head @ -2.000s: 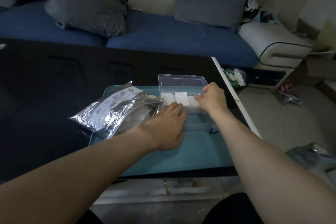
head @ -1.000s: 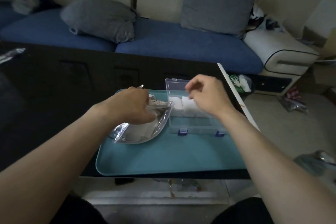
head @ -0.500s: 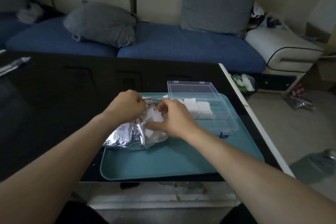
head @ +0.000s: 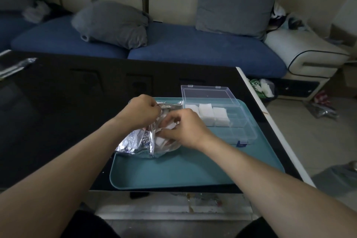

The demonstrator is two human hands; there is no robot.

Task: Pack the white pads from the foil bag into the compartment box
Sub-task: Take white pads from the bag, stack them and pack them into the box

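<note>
On a teal tray [head: 173, 172], the left hand [head: 144, 113] grips the foil bag [head: 135, 142] by its mouth. The right hand [head: 183, 128] reaches inside, apparently pinching a white pad [head: 171, 126]. Right of it, the open compartment box [head: 239, 131] holds pads [head: 213, 115] in its far-left compartments.

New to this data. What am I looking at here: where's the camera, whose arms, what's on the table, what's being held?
There is no robot. A person wears one wide-angle camera on the head, looking forward and down, so the two bare arms coming in from below are that person's own.

On the dark table lies a teal tray. On it stand a clear compartment box, lid open, with white pads in its far compartments, and a crinkled foil bag.

The left hand grips the bag's top edge. The right hand is at the bag's opening, fingers curled around a white pad there. A sofa with grey cushions stands behind.
</note>
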